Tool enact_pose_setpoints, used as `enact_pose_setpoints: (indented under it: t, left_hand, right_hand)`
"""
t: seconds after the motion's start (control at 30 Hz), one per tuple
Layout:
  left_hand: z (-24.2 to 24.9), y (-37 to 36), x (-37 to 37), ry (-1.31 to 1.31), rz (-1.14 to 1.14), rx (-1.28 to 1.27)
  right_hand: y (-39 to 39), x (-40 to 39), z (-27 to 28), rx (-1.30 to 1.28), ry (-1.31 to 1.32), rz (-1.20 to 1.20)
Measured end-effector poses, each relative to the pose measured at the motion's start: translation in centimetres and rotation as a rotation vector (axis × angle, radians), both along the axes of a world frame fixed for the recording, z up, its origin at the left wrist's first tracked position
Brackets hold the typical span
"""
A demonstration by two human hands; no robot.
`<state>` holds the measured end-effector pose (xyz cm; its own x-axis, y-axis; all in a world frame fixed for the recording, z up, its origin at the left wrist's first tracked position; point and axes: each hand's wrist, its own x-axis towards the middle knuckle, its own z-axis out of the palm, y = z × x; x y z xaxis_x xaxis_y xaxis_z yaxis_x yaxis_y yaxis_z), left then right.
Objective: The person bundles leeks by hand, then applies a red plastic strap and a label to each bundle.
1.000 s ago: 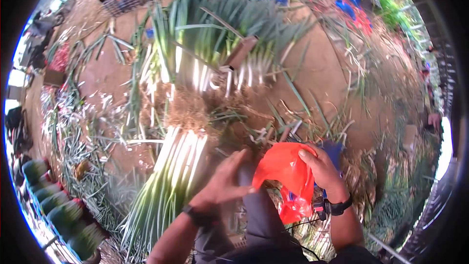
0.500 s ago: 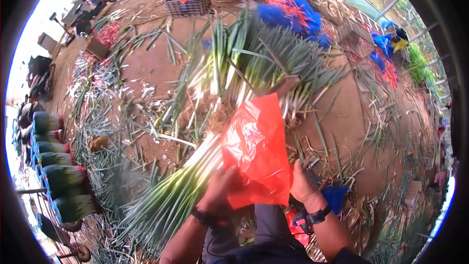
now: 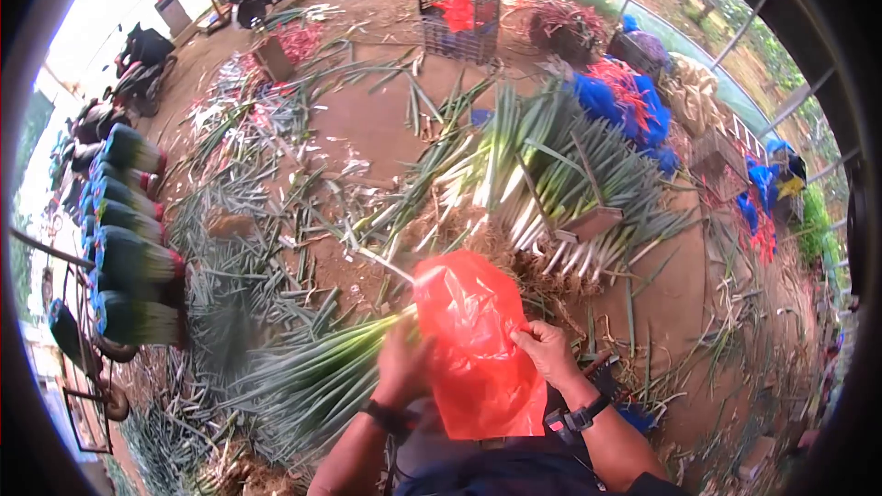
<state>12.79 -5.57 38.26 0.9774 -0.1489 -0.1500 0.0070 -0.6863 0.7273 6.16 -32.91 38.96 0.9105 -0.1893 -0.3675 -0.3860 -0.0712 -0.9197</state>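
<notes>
A red plastic bag (image 3: 473, 349) hangs flat in front of my lap, its surface creased and shiny. My right hand (image 3: 548, 355) pinches its right edge between thumb and fingers. At the bag's left edge is my left hand (image 3: 404, 366), its fingers smeared by motion. A bundle of green onions (image 3: 317, 381) lies left of that hand, its leaves fanned toward the lower left and its root end hidden behind the bag. Beyond the bag a large heap of green onions (image 3: 542, 161) rests on the ground, roots toward me.
A wooden piece with upright rods (image 3: 588, 223) stands against the heap. A black crate (image 3: 459, 18) sits farther back. Wrapped green onion bundles (image 3: 133, 257) are stacked on a cart at left. Loose leaves (image 3: 276, 312) litter the ground; blue sheeting (image 3: 634, 110) lies at back right.
My view has swung left, so the surroundings sit farther right. The bag has dropped lower and bulges more at its top. My right hand has moved up along its edge.
</notes>
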Motion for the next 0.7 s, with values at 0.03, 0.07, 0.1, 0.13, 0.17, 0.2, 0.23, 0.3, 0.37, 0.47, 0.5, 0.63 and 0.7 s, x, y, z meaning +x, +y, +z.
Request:
enact_pose_setpoints:
  t: [0.03, 0.07, 0.1, 0.13, 0.17, 0.2, 0.23, 0.3, 0.37, 0.47, 0.5, 0.63, 0.7]
  left_hand:
    - [-0.4, 0.2, 0.3, -0.109, 0.061, 0.235]
    - [-0.8, 0.3, 0.4, -0.100, 0.078, 0.250]
    - [-1.0, 0.1, 0.6, 0.107, 0.024, 0.113]
    - [-1.2, -0.4, 0.6, 0.312, -0.022, -0.028]
    - [-0.6, -1.9, 0.2, 0.255, -0.013, -0.141]
    - [-0.4, -3.2, 0.5, 0.347, -0.075, -0.167]
    - [-0.1, -4.4, 1.2, 0.427, -0.092, -0.126]
    - [-2.6, -6.2, 1.4, 0.489, -0.088, -0.112]
    - [-2.4, -8.4, 0.7, 0.560, 0.069, -0.373]
    - [-3.3, -9.8, 0.9, 0.676, 0.187, -0.594]
    - [-3.9, -10.1, 1.2, 0.643, 0.167, -0.571]
    - [-3.7, -10.9, 2.2, 0.695, 0.319, -0.596]
    - [-6.1, -9.5, 2.3, 0.754, 0.316, -0.627]
  right_hand:
    - [0.4, 0.7, -0.2, 0.010, 0.006, 0.019]
    - [0.8, 1.4, -0.5, -0.173, 0.018, 0.107]
    - [1.3, 1.9, -0.7, -0.351, 0.029, 0.198]
    - [1.9, 2.3, -1.1, -0.330, 0.034, 0.221]
    - [2.4, 2.9, -1.5, -0.393, -0.022, 0.277]
    - [2.7, 3.9, -2.1, -0.459, -0.087, 0.328]
    - [2.7, 4.3, -2.5, -0.475, -0.157, 0.363]
    - [2.5, 4.7, -3.5, -0.492, -0.132, 0.403]
    - [1.2, 4.7, -5.4, -0.472, -0.189, 0.402]
    - [-0.6, 4.4, -7.5, -0.072, -0.081, 0.244]
    - [-1.6, 5.1, -4.9, 0.184, 0.015, 0.208]
    - [-5.1, 5.3, -5.7, 0.283, 0.057, 0.092]
    - [-7.2, 5.8, -6.1, 0.278, 0.091, 0.043]
